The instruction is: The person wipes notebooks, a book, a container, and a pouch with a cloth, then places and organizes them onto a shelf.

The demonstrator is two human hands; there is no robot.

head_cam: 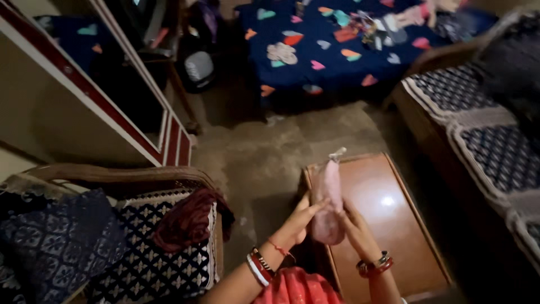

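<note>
Both my hands hold a small pink pouch-like bag (328,197) wrapped in clear plastic, standing upright over the near left corner of a low brown wooden table (388,225). My left hand (298,220) presses its left side with fingers stretched along it. My right hand (354,228) cups its lower right side. Bangles sit on both wrists, and the bag's knotted plastic top sticks up.
A wooden chair (146,247) with a dark patterned cushion and a maroon cloth (188,219) stands at the left. A sofa (484,129) with patterned covers lines the right. A bed (337,45) with a blue heart-print sheet lies beyond the bare floor (264,152). A mirrored cabinet (112,84) stands far left.
</note>
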